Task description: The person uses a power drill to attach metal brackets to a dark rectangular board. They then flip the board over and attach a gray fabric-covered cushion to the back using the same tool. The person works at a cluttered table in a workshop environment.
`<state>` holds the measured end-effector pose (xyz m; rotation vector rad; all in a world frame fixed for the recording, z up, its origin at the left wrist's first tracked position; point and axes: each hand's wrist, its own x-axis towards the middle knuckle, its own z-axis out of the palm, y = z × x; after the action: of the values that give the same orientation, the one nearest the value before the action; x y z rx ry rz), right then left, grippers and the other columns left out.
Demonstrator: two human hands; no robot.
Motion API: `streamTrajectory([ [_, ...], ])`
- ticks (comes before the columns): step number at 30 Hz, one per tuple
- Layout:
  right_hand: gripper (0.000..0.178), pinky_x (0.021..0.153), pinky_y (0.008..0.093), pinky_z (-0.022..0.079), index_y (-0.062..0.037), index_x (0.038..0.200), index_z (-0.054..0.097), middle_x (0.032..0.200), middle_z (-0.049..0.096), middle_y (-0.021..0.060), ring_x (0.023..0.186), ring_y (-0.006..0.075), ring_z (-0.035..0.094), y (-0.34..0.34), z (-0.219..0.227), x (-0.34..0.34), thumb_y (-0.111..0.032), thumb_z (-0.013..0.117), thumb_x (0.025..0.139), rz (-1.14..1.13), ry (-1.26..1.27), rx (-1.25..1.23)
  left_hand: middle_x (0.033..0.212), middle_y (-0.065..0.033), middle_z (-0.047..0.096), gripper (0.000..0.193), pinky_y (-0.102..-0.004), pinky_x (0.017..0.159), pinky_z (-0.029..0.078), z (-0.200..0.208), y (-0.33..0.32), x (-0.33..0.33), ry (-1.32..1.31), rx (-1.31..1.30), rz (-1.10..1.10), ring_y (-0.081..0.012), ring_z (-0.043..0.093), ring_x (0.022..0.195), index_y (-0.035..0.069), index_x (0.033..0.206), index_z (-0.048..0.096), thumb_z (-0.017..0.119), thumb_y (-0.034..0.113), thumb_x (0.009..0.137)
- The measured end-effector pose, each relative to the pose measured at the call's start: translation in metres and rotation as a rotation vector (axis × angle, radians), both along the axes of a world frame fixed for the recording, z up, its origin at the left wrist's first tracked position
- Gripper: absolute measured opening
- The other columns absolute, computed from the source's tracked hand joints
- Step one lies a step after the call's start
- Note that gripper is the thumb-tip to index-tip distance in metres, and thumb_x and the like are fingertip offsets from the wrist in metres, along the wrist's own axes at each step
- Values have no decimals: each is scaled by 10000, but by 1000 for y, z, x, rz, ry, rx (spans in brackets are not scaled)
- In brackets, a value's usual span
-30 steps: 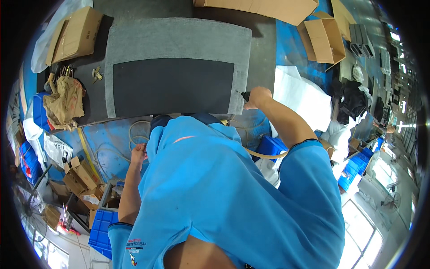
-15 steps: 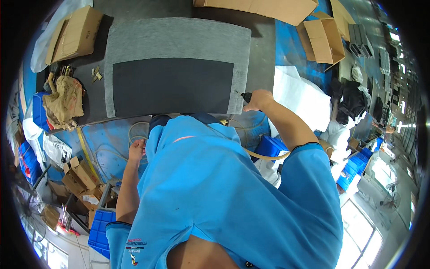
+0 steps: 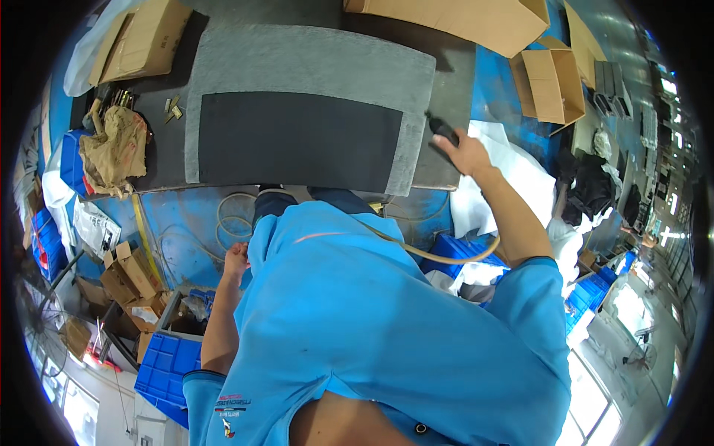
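Note:
A grey felt panel with a black rectangular sheet on it lies on the dark worktable. My right hand is shut on a black hand tool with a tan hose trailing from it, at the panel's right edge. My left hand hangs low beside my blue shirt, below the table's front edge; its fingers are curled and I cannot see anything in it.
Cardboard boxes stand at the back right and back left. Crumpled brown rag lies left of the panel. Blue crates and small boxes sit on the blue floor at left; white sheets lie at right.
My right hand with the tool has moved right and away along the panel's right edge. My left hand has dropped slightly lower at my side.

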<state>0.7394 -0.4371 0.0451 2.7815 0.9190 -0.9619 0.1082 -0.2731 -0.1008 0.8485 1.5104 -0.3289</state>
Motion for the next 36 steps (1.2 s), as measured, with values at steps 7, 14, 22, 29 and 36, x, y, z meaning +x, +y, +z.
streamTrajectory([
  [7, 669, 749, 469, 521, -95, 1268, 564, 888, 695, 242, 872, 425, 671, 100, -15, -6, -574, 683, 817, 103, -79, 593, 835, -54, 657, 262, -290, 655, 512, 46, 16, 6, 32, 187, 93, -141, 606, 691, 51, 1073, 642, 575, 285, 978],
  [14, 622, 754, 473, 526, -151, 1276, 562, 936, 701, 207, 882, 410, 672, 195, -42, -86, -514, 716, 794, 515, 125, 526, 844, -79, 667, 284, -301, 651, 516, 70, 19, -26, -12, 361, 155, -152, 618, 679, 5, 1073, 625, 569, 267, 978],
  [22, 586, 859, 454, 513, -130, 1245, 570, 1056, 671, 178, 1000, 388, 640, 205, -130, -196, -365, 782, 751, 711, 288, 461, 731, -69, 646, 246, -314, 582, 479, 63, -31, -117, 159, 372, 319, -157, 586, 609, -5, 891, 616, 573, 230, 946],
  [29, 593, 917, 459, 482, -101, 1229, 615, 1122, 637, 173, 1075, 379, 593, 211, -153, -249, -287, 829, 708, 480, 126, 415, 719, -68, 627, 172, -339, 527, 504, 39, -15, -236, 187, 0, 466, -196, 602, 616, 13, 844, 607, 631, 172, 904],
  [36, 541, 957, 449, 485, -129, 1267, 630, 1178, 622, 156, 1098, 361, 598, 216, -158, -285, -227, 788, 759, 207, -78, 76, 741, -96, 670, 263, -366, 622, 521, 57, 213, -307, 91, 405, 85, -189, 638, 648, 0, 926, 655, 564, 246, 947],
])
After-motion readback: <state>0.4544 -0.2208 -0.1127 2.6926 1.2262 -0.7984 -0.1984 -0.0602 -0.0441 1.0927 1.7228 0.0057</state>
